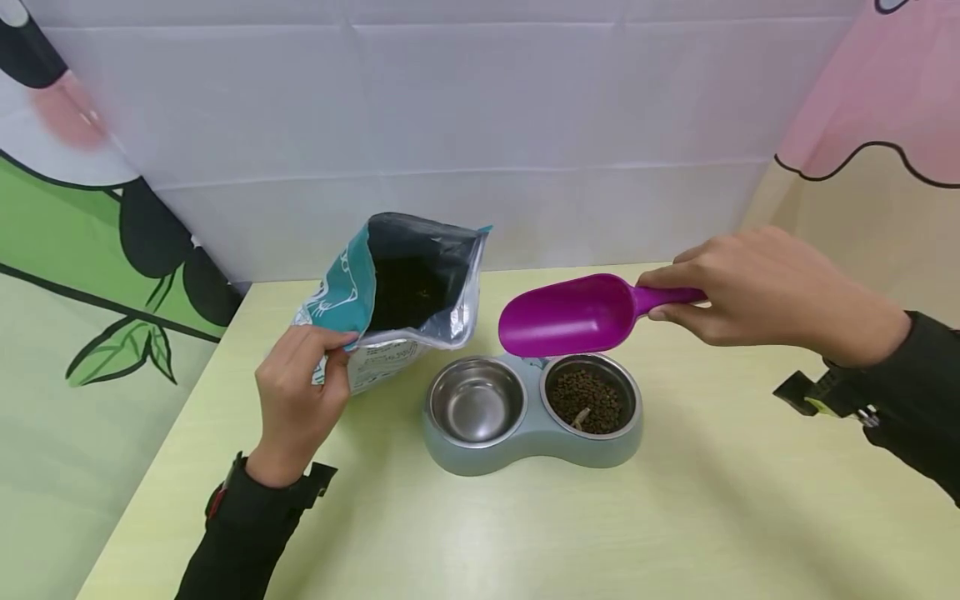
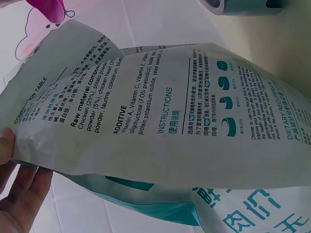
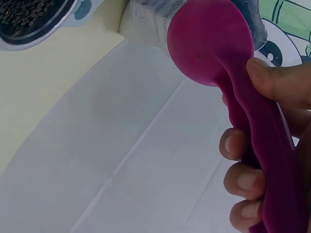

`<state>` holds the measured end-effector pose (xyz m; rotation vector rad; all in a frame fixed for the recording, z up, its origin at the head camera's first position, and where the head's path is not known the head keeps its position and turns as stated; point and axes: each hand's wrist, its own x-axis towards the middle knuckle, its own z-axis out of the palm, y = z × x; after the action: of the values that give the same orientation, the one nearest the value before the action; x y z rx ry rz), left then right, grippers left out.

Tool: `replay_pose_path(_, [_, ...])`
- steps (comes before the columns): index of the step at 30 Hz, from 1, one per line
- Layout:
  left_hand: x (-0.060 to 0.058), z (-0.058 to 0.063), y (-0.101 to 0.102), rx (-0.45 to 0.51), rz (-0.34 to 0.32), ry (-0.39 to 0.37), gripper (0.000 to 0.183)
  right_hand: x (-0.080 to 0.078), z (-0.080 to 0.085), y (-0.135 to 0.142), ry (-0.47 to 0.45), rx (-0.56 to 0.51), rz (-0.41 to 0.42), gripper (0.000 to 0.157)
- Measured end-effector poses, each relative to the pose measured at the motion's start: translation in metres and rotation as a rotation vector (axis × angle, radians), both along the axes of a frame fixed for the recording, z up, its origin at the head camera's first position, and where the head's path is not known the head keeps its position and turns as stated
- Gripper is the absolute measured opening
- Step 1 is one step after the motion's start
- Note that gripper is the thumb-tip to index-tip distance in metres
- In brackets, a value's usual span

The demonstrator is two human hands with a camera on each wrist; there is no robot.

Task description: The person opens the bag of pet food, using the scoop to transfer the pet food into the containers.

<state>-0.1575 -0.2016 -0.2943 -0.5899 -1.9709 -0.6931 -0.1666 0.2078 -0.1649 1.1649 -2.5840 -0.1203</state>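
My left hand (image 1: 303,392) pinches the rim of an opened pet food bag (image 1: 347,287), whose mouth tilts toward me and shows dark contents inside. In the left wrist view the printed back of the bag (image 2: 146,116) fills most of the frame, with fingers (image 2: 29,194) at its edge. A magenta scoop (image 1: 570,317) is gripped by its handle in my right hand (image 1: 772,287); its bowl looks bare and hangs above the double pet bowl (image 1: 517,454), right of the bag. In the right wrist view, fingers curl round the scoop handle (image 3: 262,145).
The double bowl's left steel dish (image 1: 480,404) holds nothing visible. Brown kibble (image 1: 588,400) with a pale piece on it lies in the right dish. Behind the pale yellow table (image 1: 525,542) hangs a white cloth (image 1: 480,117), with a printed cartoon backdrop (image 1: 97,250) at the left.
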Motion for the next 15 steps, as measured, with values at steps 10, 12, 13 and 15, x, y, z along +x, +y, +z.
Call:
replay_pose_path(10, [0.000,0.000,0.000,0.003,-0.008,0.006,0.017,-0.004,0.010,-0.016,0.024,-0.025,0.035,0.015])
replay_pose_path(12, [0.000,0.000,0.000,0.003,-0.010,0.007,0.016,-0.005,0.012,-0.021,0.026,-0.027,0.034,0.012])
replay_pose_path(13, [0.000,0.000,0.000,0.003,-0.011,0.009,0.016,-0.005,0.013,-0.023,0.029,-0.026,0.034,0.010])
replay_pose_path(15, [0.000,0.000,0.000,0.005,-0.013,0.010,0.016,-0.006,0.014,-0.028,0.036,-0.023,0.029,0.008])
